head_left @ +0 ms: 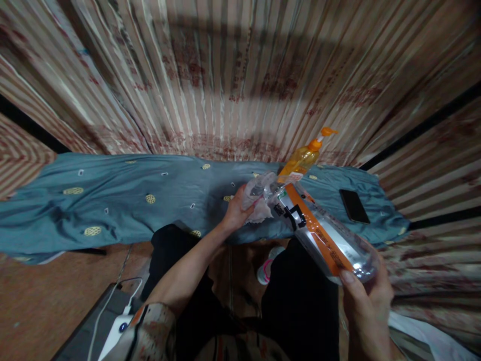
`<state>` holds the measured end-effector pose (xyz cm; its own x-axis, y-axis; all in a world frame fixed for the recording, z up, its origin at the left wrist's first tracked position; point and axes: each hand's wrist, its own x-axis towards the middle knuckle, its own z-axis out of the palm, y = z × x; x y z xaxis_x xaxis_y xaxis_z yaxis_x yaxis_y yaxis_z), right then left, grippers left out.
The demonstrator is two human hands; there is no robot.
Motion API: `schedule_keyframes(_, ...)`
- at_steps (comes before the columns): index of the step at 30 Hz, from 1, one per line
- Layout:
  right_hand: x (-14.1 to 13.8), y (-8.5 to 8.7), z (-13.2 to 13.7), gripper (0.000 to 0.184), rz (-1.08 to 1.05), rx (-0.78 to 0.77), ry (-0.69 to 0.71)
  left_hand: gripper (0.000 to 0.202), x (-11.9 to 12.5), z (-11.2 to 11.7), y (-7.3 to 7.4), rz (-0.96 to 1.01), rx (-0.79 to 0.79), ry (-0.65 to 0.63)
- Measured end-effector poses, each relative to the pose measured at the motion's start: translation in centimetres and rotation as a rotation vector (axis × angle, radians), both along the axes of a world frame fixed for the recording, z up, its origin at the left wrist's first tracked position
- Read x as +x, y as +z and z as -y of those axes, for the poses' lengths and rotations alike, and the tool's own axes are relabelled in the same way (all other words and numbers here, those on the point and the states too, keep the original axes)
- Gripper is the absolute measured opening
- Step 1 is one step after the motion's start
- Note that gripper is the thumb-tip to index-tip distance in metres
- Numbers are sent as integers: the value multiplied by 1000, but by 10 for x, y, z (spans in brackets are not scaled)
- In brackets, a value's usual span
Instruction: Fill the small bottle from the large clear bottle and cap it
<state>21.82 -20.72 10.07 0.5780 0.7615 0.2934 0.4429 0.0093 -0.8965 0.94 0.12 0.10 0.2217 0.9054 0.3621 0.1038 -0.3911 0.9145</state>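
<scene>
A curtain (233,75) hangs behind the cloth-covered bench (124,195). A large bottle (323,235) slants above the bench; fingers of the right hand (372,296) are clamped on its base. A pump bottle (300,162) stands behind. Fingers of the left hand (238,209) are clamped on a clear container (265,184), probably a cup, at the large bottle's neck.

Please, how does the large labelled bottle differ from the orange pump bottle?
The labelled bottle is tilted in the grip of the right hand; the pump bottle stands on the cloth. The labelled bottle looks larger and clear; the pump bottle looks smaller and amber. Both are see-through and show orange.
</scene>
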Motion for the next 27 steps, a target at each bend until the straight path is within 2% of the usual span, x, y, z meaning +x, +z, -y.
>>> schedule_keyframes(11,5,-6,-2,79,-59,-8,-31,63,0,2,2,-41,9,45)
schedule_keyframes(20,9,-14,0,79,-72,10,-6,62,-1,4,11,-63,11,32)
schedule_keyframes(27,8,-12,0,75,-64,-12,1,63,1,3,3,-33,-9,21)
